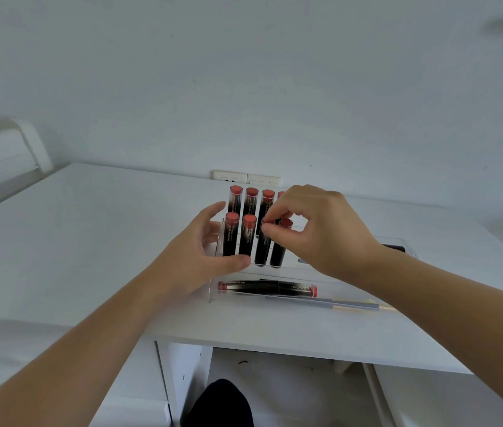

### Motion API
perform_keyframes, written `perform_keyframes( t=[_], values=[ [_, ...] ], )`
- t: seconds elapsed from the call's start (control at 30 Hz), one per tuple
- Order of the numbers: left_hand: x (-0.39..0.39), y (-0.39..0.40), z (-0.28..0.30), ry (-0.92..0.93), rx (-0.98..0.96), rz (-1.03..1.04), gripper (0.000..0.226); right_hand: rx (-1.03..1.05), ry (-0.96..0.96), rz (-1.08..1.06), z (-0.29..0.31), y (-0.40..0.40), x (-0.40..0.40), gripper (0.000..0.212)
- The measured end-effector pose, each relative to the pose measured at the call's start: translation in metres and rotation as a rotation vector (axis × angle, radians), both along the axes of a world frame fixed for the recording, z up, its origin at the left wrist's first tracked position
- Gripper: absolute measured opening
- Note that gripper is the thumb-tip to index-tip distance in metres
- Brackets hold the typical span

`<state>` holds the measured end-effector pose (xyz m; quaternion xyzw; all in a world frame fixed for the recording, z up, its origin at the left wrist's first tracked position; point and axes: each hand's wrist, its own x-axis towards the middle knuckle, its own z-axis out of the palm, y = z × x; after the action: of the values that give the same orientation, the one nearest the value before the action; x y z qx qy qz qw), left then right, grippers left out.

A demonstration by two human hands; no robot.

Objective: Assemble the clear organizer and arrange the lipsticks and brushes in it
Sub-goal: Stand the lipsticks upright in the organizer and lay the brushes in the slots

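Left hand [200, 241] cups clear organizer [216, 241], fingers relaxed; right hand [315, 229] pinches front-row lipstick [263, 245] by cap.

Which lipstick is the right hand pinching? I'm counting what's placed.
The third lipstick from the left in the front row; right hand pinches its red cap, unlike its neighbours.
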<state>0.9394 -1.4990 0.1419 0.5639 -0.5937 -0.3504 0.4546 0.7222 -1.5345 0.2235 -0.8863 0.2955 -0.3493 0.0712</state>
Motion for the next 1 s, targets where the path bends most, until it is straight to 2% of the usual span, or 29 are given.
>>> perform_keyframes(
  t=[0.7,1.0],
  values=[
    [-0.0006,0.0014,0.0015,-0.024,-0.003,0.004,0.118,0.002,0.005,-0.016,0.0012,0.0034,0.0014,0.006],
    [-0.0007,0.0017,0.0017,-0.028,0.006,0.007,0.119,-0.008,-0.051,0.000,-0.0023,0.0008,-0.0074,0.004]
  ],
)
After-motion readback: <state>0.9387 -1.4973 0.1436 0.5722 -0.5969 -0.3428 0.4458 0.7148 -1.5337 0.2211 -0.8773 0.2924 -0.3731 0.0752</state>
